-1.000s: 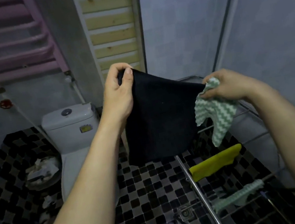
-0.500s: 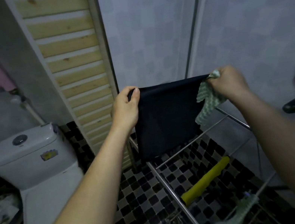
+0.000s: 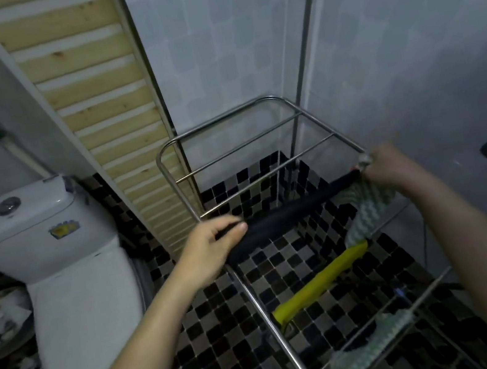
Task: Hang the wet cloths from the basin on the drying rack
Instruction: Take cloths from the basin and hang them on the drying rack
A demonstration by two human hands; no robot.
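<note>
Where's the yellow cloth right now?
In the head view, right of centre, the yellow cloth hangs over a drying rack rail, nearer the camera than the dark cloth stretched across the rack.

A person's left hand (image 3: 211,248) and right hand (image 3: 391,164) hold a dark cloth (image 3: 289,212) pulled long across a steel drying rack (image 3: 223,117), one end gripped at the rack's left rail, the other at its right rail. Whether the cloth touches a rung cannot be told. The right hand also grips a green-and-white zigzag cloth (image 3: 370,207), which hangs down inside the rack. Nearer the camera, a yellow cloth (image 3: 318,285) lies over a rung of the rack, and another green patterned cloth (image 3: 371,347) lies over the nearest rungs. A white toilet (image 3: 67,280) stands left of the rack; a slatted wooden panel (image 3: 96,96) rises just behind the rack's left corner.
</note>
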